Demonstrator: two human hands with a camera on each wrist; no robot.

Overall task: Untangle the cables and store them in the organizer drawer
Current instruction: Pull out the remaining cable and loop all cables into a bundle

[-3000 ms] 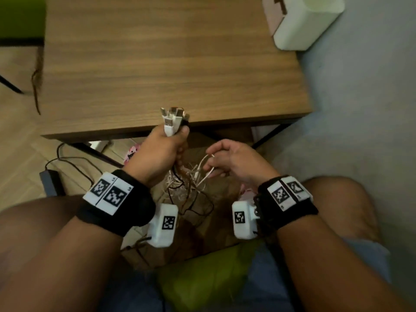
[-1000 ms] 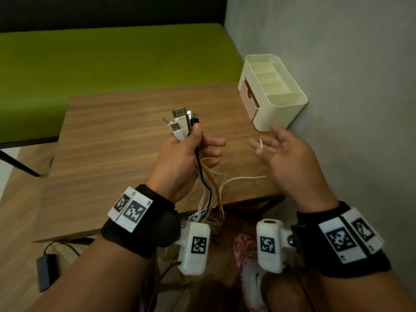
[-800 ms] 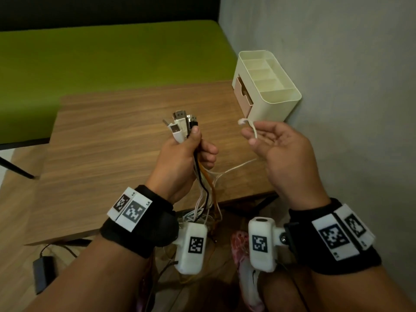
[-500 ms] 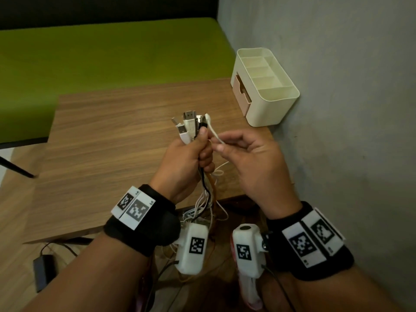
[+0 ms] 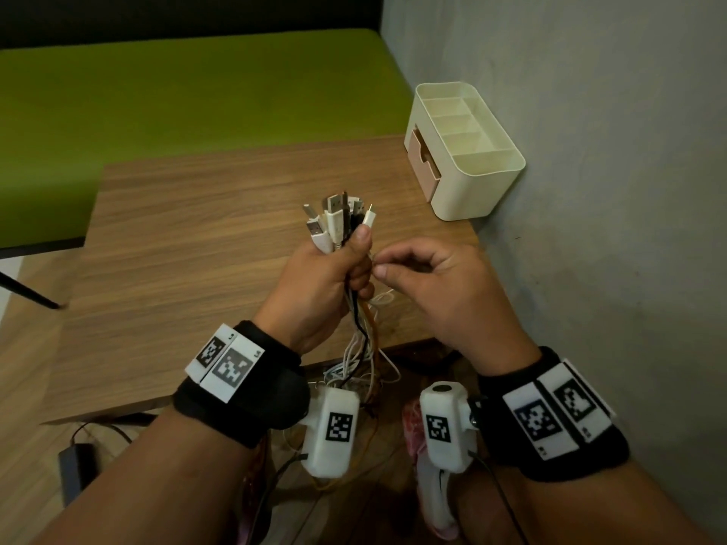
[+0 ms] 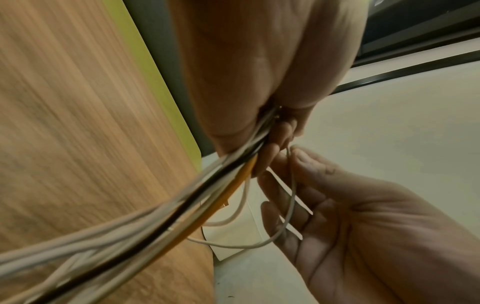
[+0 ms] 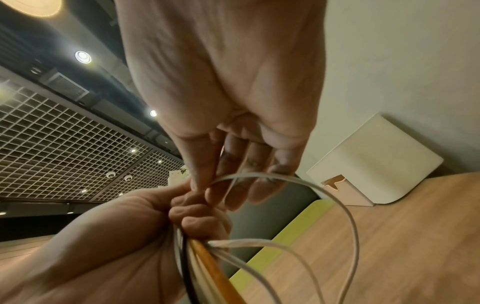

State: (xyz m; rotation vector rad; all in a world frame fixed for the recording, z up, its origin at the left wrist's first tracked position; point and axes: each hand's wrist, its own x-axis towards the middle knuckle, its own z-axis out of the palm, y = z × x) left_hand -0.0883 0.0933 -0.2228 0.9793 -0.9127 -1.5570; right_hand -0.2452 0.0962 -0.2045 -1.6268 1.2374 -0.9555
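My left hand (image 5: 334, 269) grips a bundle of cables (image 5: 362, 328) upright above the wooden table (image 5: 196, 238), with several plug ends (image 5: 334, 222) sticking up past the thumb. White, black and orange strands hang below the fist (image 6: 182, 216). My right hand (image 5: 413, 269) is right beside the left fist and pinches a thin white cable (image 7: 285, 179) between thumb and forefinger; that cable loops down (image 6: 288, 216). The cream organizer (image 5: 464, 151) with its pink drawer (image 5: 423, 163) stands at the table's far right corner, against the wall.
A grey wall (image 5: 590, 190) runs along the right. A green bench (image 5: 177, 84) lies behind the table. Below the table's near edge are loose cable ends (image 5: 354, 379), a black adapter (image 5: 74, 470) on the floor and a pink-and-white shoe (image 5: 425, 466).
My right hand brought a white plug end up to the bundle and the left thumb now holds it with the others. The right hand has slid down to the cable beside the fist.
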